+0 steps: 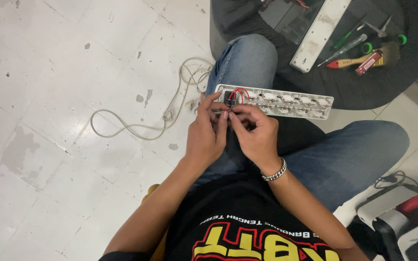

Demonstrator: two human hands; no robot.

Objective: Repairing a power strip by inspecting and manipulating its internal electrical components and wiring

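Observation:
An opened white power strip base (286,102) rests across my knees, its metal contacts and red and black wires (238,93) exposed at the left end. My left hand (208,131) grips that left end, thumb and fingers pinched at the wiring. My right hand (255,135), with a silver chain bracelet on the wrist, pinches the same spot from the right, fingertips touching the wires. The strip's pale cord (141,123) trails in loops over the floor to the left.
A round black seat (364,87) ahead carries the strip's white cover (318,34), a green-handled screwdriver (344,46), a brush (364,60), a red tool and small cutters. Stained white floor tiles (64,96) lie left. A grey and red device (397,208) sits at lower right.

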